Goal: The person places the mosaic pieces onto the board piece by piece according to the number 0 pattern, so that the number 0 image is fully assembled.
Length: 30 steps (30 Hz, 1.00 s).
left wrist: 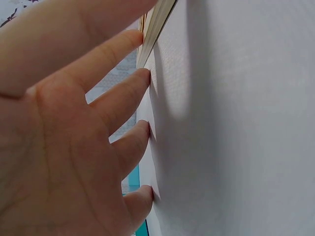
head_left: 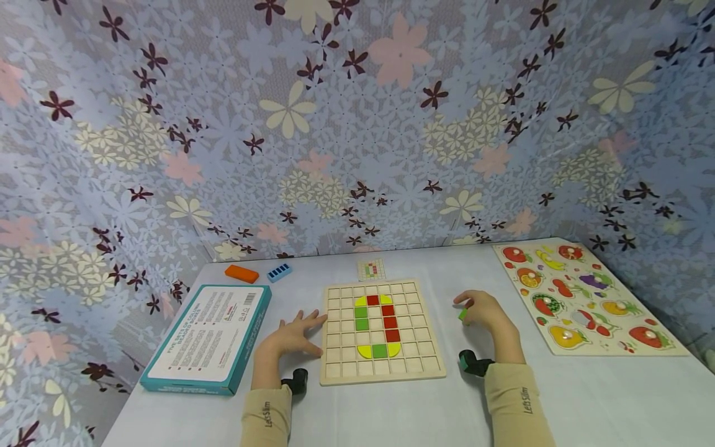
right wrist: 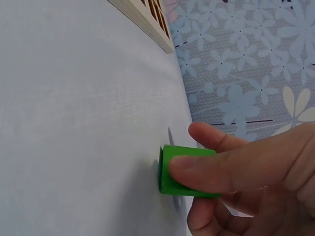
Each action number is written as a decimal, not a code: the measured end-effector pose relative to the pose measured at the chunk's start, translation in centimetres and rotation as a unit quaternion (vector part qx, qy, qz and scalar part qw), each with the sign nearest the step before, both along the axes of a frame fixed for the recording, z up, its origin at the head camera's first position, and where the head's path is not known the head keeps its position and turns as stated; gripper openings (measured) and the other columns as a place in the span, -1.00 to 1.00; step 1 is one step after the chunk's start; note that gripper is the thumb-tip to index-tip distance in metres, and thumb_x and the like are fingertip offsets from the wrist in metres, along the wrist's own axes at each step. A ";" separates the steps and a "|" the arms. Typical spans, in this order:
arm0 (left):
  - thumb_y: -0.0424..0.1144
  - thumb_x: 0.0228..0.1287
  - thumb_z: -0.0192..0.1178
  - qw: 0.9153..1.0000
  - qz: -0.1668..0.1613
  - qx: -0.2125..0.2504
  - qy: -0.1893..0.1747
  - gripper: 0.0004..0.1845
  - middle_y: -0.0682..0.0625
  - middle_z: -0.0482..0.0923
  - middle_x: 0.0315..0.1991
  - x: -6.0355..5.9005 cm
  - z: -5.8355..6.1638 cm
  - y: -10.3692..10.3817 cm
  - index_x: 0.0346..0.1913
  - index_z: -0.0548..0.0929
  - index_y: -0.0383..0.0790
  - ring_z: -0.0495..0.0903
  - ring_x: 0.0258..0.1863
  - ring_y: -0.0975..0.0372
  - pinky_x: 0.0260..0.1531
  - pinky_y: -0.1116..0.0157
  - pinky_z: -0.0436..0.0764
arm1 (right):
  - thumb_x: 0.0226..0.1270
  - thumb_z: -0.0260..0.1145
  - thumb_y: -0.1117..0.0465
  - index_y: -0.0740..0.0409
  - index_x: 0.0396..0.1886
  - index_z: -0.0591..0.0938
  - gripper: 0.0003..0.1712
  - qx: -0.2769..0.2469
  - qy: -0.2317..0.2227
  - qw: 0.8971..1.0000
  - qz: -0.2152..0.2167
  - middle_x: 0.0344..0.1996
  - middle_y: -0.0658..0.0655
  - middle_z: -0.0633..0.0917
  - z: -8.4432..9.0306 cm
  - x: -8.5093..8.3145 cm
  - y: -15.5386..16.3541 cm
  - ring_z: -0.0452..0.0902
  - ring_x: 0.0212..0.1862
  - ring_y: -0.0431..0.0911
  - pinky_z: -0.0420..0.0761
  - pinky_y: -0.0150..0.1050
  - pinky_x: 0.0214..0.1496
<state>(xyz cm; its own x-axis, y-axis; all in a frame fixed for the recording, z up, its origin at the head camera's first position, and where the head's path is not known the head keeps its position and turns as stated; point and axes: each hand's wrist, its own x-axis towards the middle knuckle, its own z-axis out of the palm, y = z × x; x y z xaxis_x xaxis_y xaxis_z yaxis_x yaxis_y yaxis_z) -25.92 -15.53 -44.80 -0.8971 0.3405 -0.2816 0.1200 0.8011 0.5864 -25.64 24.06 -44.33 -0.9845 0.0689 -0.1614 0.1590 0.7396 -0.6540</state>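
Observation:
A wooden grid board (head_left: 382, 372) lies flat on the white table, with red, green and yellow tiles (head_left: 379, 326) set in its cells. My left hand (head_left: 296, 334) rests with spread fingers (left wrist: 129, 91) on the table, touching the board's left edge (left wrist: 156, 23). My right hand (head_left: 481, 310) sits to the right of the board and pinches a small green block (head_left: 462, 314) between thumb and fingers. In the right wrist view the green block (right wrist: 173, 170) is close to the tabletop, with the board's corner (right wrist: 152, 24) beyond it.
A teal box (head_left: 210, 337) lies at the left. An orange block (head_left: 242, 273) and a blue piece (head_left: 279, 272) sit behind it. A small pattern card (head_left: 371, 269) lies behind the board. A fruit peg puzzle (head_left: 583, 299) fills the right side. A floral cloth (head_left: 357, 124) hangs behind.

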 end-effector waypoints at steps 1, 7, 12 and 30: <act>-0.24 -0.14 0.41 1.000 0.000 0.000 -0.001 -0.16 -0.05 0.09 0.42 0.0 0.0 0.0 0.32 0.35 -0.02 -0.17 0.43 -0.07 0.31 -0.22 -0.34 | -0.18 0.30 0.54 0.35 -0.08 0.56 -0.50 -0.001 0.001 1.000 0.001 -0.22 0.35 0.53 0.1 0.0 0.0 0.44 -0.30 0.07 0.51 -0.18 -0.35; -0.23 -0.14 0.41 1.000 0.000 0.000 -0.003 -0.16 -0.04 0.08 0.42 -0.2 -0.2 0.0 0.33 0.34 -0.01 -0.18 0.43 -0.06 0.31 -0.21 -0.34 | -0.08 0.32 0.48 0.36 -0.05 0.55 -0.52 -0.014 0.001 1.000 -0.002 -0.19 0.36 0.52 0.4 0.1 -0.4 0.45 -0.28 0.05 0.53 -0.18 -0.31; -0.23 -0.15 0.41 1.000 0.001 0.000 -0.003 -0.15 -0.03 0.09 0.42 -0.3 -0.3 -0.1 0.33 0.34 0.00 -0.19 0.44 -0.06 0.31 -0.22 -0.34 | 0.06 0.26 0.40 0.35 -0.08 0.57 -0.64 -0.037 0.013 0.999 -0.003 -0.19 0.34 0.53 0.4 -0.2 -0.6 0.46 -0.28 0.01 0.55 -0.23 -0.32; -0.24 -0.15 0.42 1.000 0.002 0.005 -0.004 -0.16 -0.04 0.09 0.42 -0.2 -0.1 -0.1 0.32 0.35 -0.01 -0.18 0.43 -0.07 0.31 -0.21 -0.35 | 0.06 0.32 0.30 0.30 -0.26 0.60 -0.77 -0.062 0.075 0.995 0.018 -0.32 0.22 0.62 1.6 0.1 -2.4 0.48 -0.27 0.00 0.51 -0.18 -0.30</act>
